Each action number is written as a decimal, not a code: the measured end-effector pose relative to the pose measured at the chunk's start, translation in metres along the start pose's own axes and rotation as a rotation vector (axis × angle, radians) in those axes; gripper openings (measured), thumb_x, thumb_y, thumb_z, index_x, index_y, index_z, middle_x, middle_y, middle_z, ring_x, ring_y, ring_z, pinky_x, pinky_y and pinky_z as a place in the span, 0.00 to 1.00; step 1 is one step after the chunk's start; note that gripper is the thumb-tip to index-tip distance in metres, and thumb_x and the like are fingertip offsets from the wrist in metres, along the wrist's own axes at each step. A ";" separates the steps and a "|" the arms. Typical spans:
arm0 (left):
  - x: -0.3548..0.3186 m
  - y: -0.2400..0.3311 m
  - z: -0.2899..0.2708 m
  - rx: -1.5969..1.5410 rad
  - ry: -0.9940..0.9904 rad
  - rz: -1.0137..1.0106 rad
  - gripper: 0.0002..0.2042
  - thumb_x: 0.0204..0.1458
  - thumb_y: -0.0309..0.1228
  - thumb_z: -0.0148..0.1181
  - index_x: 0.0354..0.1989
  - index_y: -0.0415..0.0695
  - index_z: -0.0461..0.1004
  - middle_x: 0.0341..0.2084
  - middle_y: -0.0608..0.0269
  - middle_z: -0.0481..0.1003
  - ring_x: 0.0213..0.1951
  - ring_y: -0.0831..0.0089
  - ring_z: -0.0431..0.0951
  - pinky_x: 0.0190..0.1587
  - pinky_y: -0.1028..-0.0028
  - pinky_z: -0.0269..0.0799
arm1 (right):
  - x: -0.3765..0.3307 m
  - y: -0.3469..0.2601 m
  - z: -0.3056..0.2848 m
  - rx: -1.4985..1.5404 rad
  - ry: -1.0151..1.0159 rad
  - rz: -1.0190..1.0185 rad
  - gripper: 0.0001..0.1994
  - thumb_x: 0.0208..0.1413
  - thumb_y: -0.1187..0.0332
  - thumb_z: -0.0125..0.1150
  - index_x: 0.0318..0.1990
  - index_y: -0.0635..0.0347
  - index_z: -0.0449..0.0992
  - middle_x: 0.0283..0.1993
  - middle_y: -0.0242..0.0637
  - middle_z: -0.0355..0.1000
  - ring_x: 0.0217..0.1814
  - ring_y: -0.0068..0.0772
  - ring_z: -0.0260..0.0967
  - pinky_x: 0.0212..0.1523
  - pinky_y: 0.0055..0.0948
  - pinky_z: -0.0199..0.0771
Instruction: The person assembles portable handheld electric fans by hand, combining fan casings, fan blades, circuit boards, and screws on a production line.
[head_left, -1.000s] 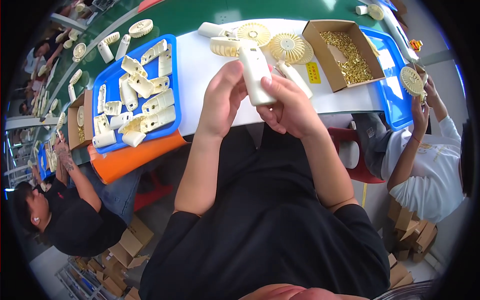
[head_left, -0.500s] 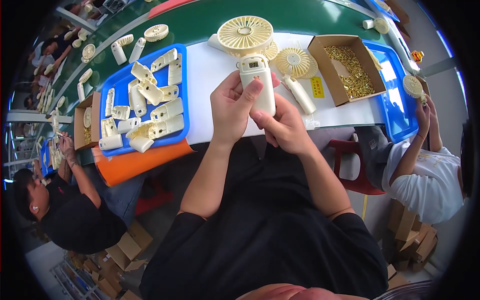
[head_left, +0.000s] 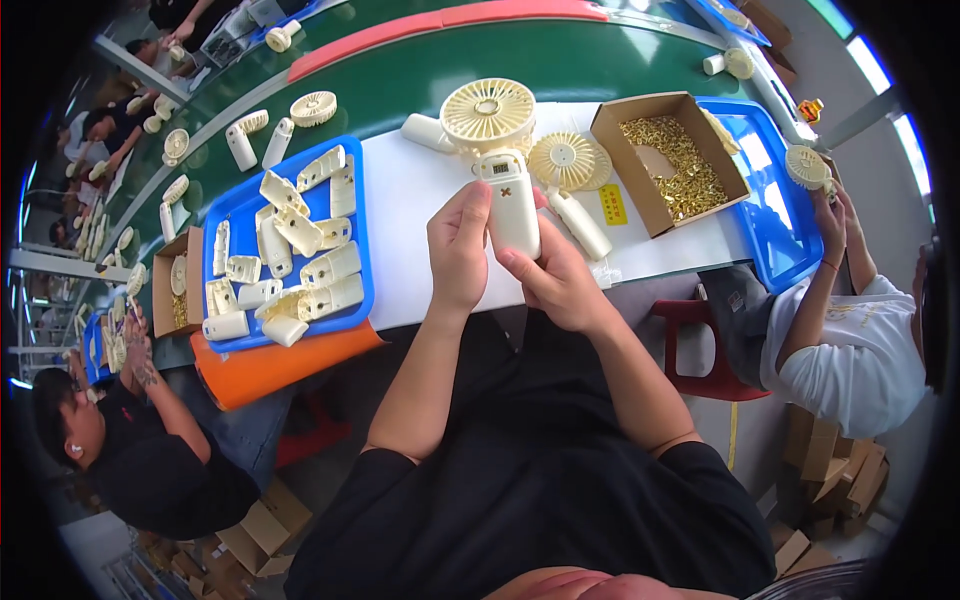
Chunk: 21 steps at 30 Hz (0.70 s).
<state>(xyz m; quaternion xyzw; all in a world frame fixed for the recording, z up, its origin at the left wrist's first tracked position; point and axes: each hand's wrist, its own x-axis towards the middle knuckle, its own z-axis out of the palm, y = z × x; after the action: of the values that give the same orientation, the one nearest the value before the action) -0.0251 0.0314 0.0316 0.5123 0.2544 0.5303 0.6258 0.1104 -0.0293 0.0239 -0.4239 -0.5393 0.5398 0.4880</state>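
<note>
Left hand (head_left: 460, 245) grips handheld fan (head_left: 513, 210) from left, thumb upright; right hand (head_left: 563, 280) clasps fan's lower end, thumb across front.

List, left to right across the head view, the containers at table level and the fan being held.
Left cardboard box → blue tray of cream shell pieces → held cream fan → cardboard box of gold-coloured parts → right blue tray.
</note>
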 end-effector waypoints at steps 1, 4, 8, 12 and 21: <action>0.003 -0.002 -0.001 -0.052 0.014 -0.026 0.28 0.73 0.47 0.41 0.49 0.30 0.77 0.41 0.44 0.83 0.40 0.67 0.84 0.46 0.69 0.80 | 0.001 -0.002 -0.004 -0.056 -0.013 0.011 0.20 0.69 0.63 0.58 0.63 0.60 0.63 0.35 0.26 0.65 0.23 0.13 0.59 0.23 0.17 0.62; 0.011 -0.007 -0.001 0.019 -0.050 -0.014 0.28 0.72 0.48 0.43 0.50 0.30 0.76 0.41 0.44 0.83 0.41 0.66 0.84 0.47 0.68 0.80 | 0.005 -0.004 -0.023 -0.116 -0.040 0.021 0.21 0.69 0.63 0.58 0.63 0.60 0.63 0.36 0.26 0.65 0.24 0.14 0.59 0.23 0.17 0.62; 0.019 -0.006 0.001 -0.027 -0.080 -0.030 0.25 0.71 0.47 0.48 0.48 0.31 0.77 0.40 0.49 0.83 0.43 0.69 0.83 0.48 0.70 0.79 | 0.008 -0.004 -0.028 -0.124 -0.082 0.003 0.21 0.68 0.63 0.60 0.63 0.59 0.63 0.37 0.27 0.66 0.27 0.15 0.62 0.26 0.19 0.64; 0.026 -0.012 0.001 -0.330 -0.046 -0.103 0.24 0.70 0.46 0.51 0.45 0.33 0.79 0.39 0.54 0.83 0.45 0.72 0.81 0.49 0.71 0.77 | 0.013 -0.008 -0.016 -0.289 0.005 -0.097 0.23 0.66 0.65 0.62 0.63 0.61 0.61 0.41 0.33 0.70 0.34 0.21 0.68 0.33 0.23 0.69; 0.061 -0.030 -0.005 0.086 0.083 -0.093 0.27 0.70 0.48 0.49 0.59 0.32 0.72 0.48 0.47 0.81 0.49 0.66 0.82 0.55 0.69 0.75 | 0.042 -0.011 -0.002 -0.764 0.478 -0.391 0.31 0.61 0.65 0.67 0.65 0.67 0.59 0.54 0.52 0.73 0.53 0.45 0.74 0.48 0.36 0.75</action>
<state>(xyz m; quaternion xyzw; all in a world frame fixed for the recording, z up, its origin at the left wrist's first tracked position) 0.0015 0.0921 0.0157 0.5039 0.3260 0.5101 0.6161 0.1063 0.0119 0.0374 -0.5755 -0.6412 0.0892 0.4997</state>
